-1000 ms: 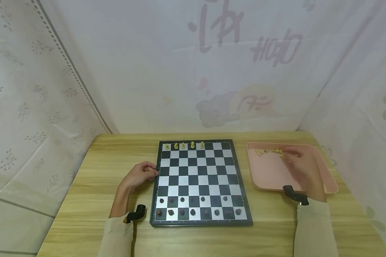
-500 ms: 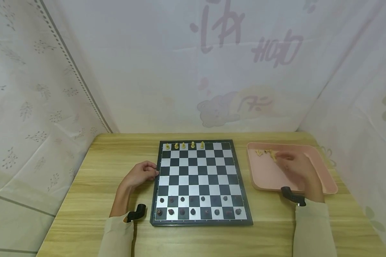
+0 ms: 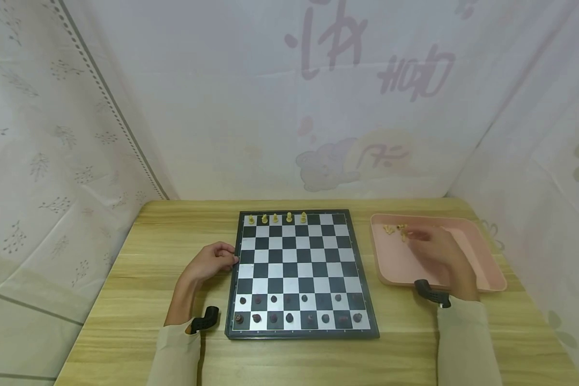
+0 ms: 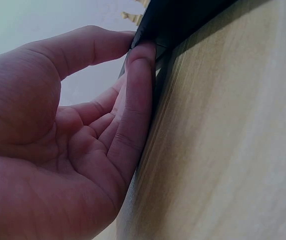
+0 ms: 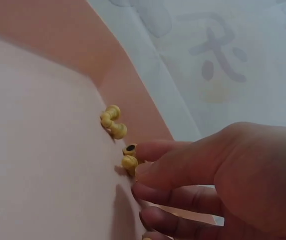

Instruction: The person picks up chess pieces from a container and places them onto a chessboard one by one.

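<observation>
My left hand (image 3: pixel 214 261) grips the left edge of the chessboard (image 3: pixel 289 257), with the thumb on top and fingers against the side; its black edge (image 4: pixel 167 25) shows between them in the left wrist view. Several yellow chess pieces (image 3: pixel 289 217) stand along the far row. Dark pieces (image 3: pixel 289 318) fill much of the two near rows. Over the pink tray (image 3: pixel 400 268) my right hand (image 3: pixel 431 244) pinches a yellow chess piece (image 5: pixel 130 164) between thumb and index finger, partly hidden by the fingers. Other yellow pieces (image 5: pixel 114 122) lie loose by the tray wall.
The wooden table (image 3: pixel 173 220) carries the board and the tray, which stands to the board's right. A patterned cloth (image 3: pixel 251 107) hangs behind the table and at both sides. Each wrist wears a black camera mount (image 3: pixel 205 320).
My right hand has moved left inside the tray, and the yellow pieces near its fingertips have shifted left. The left hand and the board have stayed put.
</observation>
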Available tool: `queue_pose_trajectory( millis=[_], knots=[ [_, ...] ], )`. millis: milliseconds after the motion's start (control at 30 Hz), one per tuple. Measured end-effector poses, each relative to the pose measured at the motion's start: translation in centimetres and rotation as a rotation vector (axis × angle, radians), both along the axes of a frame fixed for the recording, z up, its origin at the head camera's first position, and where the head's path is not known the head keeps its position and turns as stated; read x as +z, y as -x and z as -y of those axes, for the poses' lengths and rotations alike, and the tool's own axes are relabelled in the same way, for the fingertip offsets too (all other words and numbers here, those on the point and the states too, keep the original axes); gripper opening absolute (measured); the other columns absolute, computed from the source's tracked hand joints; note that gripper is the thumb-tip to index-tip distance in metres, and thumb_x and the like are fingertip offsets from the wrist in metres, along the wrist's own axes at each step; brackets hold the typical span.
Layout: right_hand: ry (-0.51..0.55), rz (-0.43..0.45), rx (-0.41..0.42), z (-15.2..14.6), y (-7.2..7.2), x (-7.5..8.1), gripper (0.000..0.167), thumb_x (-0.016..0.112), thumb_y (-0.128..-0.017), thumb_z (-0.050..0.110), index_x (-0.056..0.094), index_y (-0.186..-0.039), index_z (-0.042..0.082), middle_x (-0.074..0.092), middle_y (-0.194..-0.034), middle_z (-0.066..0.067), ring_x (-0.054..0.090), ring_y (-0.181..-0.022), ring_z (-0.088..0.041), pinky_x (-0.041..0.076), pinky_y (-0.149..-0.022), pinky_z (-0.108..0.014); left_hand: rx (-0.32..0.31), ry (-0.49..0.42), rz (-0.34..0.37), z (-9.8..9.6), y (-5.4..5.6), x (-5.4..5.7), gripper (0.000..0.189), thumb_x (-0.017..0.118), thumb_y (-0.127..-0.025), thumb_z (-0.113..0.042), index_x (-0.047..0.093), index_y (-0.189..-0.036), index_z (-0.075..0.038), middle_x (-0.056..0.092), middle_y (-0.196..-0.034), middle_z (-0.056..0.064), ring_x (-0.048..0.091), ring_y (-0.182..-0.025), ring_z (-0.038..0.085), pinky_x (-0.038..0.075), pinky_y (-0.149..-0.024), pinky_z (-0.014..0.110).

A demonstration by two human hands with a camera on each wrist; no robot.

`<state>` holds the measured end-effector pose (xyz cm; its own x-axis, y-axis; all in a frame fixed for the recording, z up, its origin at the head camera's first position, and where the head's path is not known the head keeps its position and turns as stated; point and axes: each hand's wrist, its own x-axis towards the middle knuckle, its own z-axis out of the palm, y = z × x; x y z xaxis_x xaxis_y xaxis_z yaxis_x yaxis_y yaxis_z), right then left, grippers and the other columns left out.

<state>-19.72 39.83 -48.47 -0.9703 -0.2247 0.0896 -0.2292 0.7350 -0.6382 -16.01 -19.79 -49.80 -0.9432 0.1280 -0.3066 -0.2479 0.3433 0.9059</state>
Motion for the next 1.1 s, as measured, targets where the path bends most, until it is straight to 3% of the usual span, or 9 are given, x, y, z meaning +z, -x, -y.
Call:
queue_pose_trajectory(
  millis=[100, 233, 433, 633, 867, 1100],
  knots=[
    [-0.070, 0.024, -0.004, 0.26, 0.31, 0.14, 0.028, 0.070, -0.104, 0.004, 0.074, -0.129, -0.008, 0.072, -0.129, -0.031, 0.066, -0.121, -0.048, 0.050, -0.095, -0.034, -0.008, -0.006, -0.009, 0.04, -0.08, 0.17, 0.033, 0.076, -0.101, -0.003, 0.061, -0.127, 0.012, 0.072, -0.097, 0.012, 0.066, -0.084, 0.018, 0.056, -0.078, 0.030],
    [-0.124, 0.045, 0.003, 0.35, 0.55, 0.33, 0.024, 0.071, -0.104, 0.006, 0.076, -0.125, -0.006, 0.075, -0.124, -0.028, 0.068, -0.117, -0.050, 0.053, -0.095, -0.051, -0.014, -0.008, -0.017, -0.01, -0.16, 0.36, 0.034, 0.076, -0.101, -0.003, 0.061, -0.128, 0.012, 0.072, -0.097, 0.011, 0.066, -0.084, 0.018, 0.057, -0.079, 0.031],
    [-0.160, 0.028, 0.031, 0.21, 0.32, 0.75, 0.022, 0.074, -0.103, 0.010, 0.079, -0.121, -0.002, 0.078, -0.120, -0.023, 0.071, -0.109, -0.044, 0.053, -0.088, -0.044, -0.011, -0.007, -0.013, -0.05, -0.14, 0.41, 0.035, 0.076, -0.101, -0.003, 0.061, -0.128, 0.012, 0.072, -0.098, 0.012, 0.067, -0.085, 0.018, 0.058, -0.079, 0.031],
    [-0.165, 0.000, 0.022, 0.33, 0.09, 0.90, 0.030, 0.074, -0.103, 0.011, 0.075, -0.129, -0.005, 0.077, -0.121, -0.026, 0.071, -0.107, -0.046, 0.054, -0.089, -0.053, -0.011, -0.001, -0.014, -0.04, -0.09, 0.31, 0.035, 0.077, -0.101, -0.003, 0.061, -0.127, 0.012, 0.072, -0.099, 0.012, 0.067, -0.085, 0.019, 0.058, -0.080, 0.032],
    [-0.175, 0.012, -0.012, 0.35, 0.28, 0.48, 0.030, 0.076, -0.101, 0.011, 0.075, -0.127, -0.004, 0.078, -0.111, -0.021, 0.061, -0.087, -0.027, 0.049, -0.076, -0.038, -0.012, 0.002, -0.017, -0.04, -0.18, 0.39, 0.034, 0.077, -0.101, -0.004, 0.062, -0.127, 0.012, 0.073, -0.099, 0.012, 0.067, -0.085, 0.019, 0.058, -0.080, 0.032],
    [-0.194, 0.047, -0.036, 0.28, 0.38, 0.52, 0.025, 0.078, -0.097, 0.009, 0.076, -0.119, -0.002, 0.075, -0.096, -0.012, 0.060, -0.082, -0.022, 0.047, -0.071, -0.037, -0.011, -0.006, -0.016, -0.03, -0.16, 0.38, 0.033, 0.077, -0.101, -0.003, 0.062, -0.127, 0.012, 0.072, -0.098, 0.013, 0.067, -0.085, 0.019, 0.058, -0.080, 0.032]
  ],
)
